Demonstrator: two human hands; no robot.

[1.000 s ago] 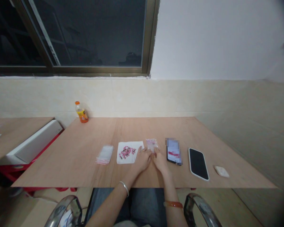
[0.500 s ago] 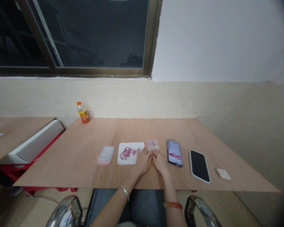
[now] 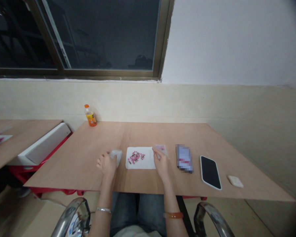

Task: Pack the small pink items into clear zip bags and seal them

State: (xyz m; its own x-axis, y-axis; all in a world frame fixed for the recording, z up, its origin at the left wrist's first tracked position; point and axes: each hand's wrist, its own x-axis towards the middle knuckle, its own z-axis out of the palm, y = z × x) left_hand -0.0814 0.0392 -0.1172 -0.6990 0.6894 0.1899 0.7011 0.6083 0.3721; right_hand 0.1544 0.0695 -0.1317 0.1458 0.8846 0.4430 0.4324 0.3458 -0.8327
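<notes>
My left hand (image 3: 107,163) is at the clear plastic bags (image 3: 117,154), its fingers bent over their left side and the thumb against them. A white sheet of paper (image 3: 148,159) lies between my hands, with a loose pile of small pink and dark pieces (image 3: 136,157) on its left half. My right hand (image 3: 161,162) is at the sheet's right edge, thumb and forefinger drawn together. Whatever lies between those fingertips is too small to make out. Just beyond them, partly covered by the hand, rests a small clear bag (image 3: 162,148) with pink pieces inside.
To the right lie a phone (image 3: 184,158) with a lit, blurred screen, a white-framed dark tablet-like device (image 3: 210,172) and a whitish flat object (image 3: 235,181). An orange drink bottle (image 3: 90,117) stands at the back left. Another table (image 3: 34,131) is at far left, with part of a person's hand.
My hands have come apart from beside the small filled bag. The left has gone left onto the plastic bags; the right stays by the sheet's right edge. The view has shifted slightly.
</notes>
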